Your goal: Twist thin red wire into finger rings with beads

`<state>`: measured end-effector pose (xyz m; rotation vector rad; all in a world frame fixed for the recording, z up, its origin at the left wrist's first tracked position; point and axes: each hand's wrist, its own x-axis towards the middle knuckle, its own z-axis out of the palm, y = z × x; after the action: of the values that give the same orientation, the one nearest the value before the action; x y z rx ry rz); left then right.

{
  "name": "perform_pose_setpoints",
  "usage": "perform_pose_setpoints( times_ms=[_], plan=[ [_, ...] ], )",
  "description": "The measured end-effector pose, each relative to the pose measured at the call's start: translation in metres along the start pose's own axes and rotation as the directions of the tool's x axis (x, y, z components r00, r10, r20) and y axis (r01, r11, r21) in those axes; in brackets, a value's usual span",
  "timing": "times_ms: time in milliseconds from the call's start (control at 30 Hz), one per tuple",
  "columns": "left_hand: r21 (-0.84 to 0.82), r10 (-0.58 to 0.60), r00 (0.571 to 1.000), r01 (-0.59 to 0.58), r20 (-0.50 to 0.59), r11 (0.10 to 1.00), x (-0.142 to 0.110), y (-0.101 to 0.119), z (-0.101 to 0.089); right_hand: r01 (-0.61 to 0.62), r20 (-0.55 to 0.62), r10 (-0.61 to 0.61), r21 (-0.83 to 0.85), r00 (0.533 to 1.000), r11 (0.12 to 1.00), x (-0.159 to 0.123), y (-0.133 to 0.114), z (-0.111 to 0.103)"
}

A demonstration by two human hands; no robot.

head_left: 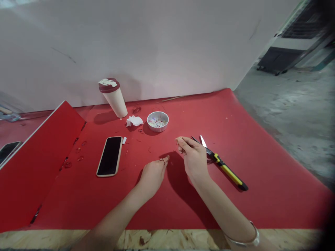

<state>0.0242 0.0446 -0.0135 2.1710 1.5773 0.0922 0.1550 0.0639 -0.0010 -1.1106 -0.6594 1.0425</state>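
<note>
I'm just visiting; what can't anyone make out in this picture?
In the head view:
Right hand: anything it may pinch is too fine to identify.
Left hand: underside hidden by the hand itself.
Scissors: partly covered by the right hand.
Bowl: contents too small to name.
Dark device: cut off by the left edge.

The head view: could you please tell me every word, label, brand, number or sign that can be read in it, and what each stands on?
There is no text that can be read.
Phone: the screen is dark and shows none.
Cup: no lettering shows.
Yellow-and-black tool: any marking is too small or blurred to read.
</note>
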Motion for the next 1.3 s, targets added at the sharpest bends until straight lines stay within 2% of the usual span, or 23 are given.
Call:
perform_pose_setpoints(
  times_ms=[100,267,400,500,600,800,1067,1300],
  plan=[
    [0.049,0.008,0.998,-0.011,0.056,0.999,-0.001,0.002,-0.002,0.011,0.003,-0.011,-0.003,1.0,1.0,0.0,0.0,0.0],
    [0.051,-0.011,0.999,0.009,0.048,0.999,-0.003,0.005,-0.003,0.009,0.002,-0.009,0.013,1.0,1.0,0.002,0.0,-0.001],
    [-0.17,-0.023,1.0,0.02,-0.014,0.985,-0.004,0.004,-0.002,-0.006,0.004,0.005,0.037,1.0,0.999,0.006,0.0,-0.003],
    [-0.378,-0.019,0.999,0.003,-0.038,0.926,-0.004,0.001,0.0,-0.016,0.005,0.016,0.039,1.0,0.999,0.007,0.0,-0.003],
    [-0.444,-0.039,0.996,0.002,-0.075,0.896,-0.003,-0.002,0.004,-0.011,0.023,0.01,0.017,1.0,1.0,0.005,0.0,-0.001],
    [-0.395,-0.012,0.996,-0.025,-0.091,0.918,-0.002,-0.005,0.008,0.009,0.027,-0.009,-0.012,1.0,1.0,0.005,0.003,0.0],
    [-0.196,-0.014,0.999,0.005,-0.049,0.981,-0.002,-0.001,0.005,0.04,0.031,-0.039,-0.041,0.999,0.998,0.006,-0.001,-0.002],
    [-0.256,0.009,0.999,-0.022,-0.052,0.966,-0.007,0.002,-0.001,0.011,0.009,-0.011,-0.005,1.0,1.0,0.006,-0.004,-0.004]
  ],
)
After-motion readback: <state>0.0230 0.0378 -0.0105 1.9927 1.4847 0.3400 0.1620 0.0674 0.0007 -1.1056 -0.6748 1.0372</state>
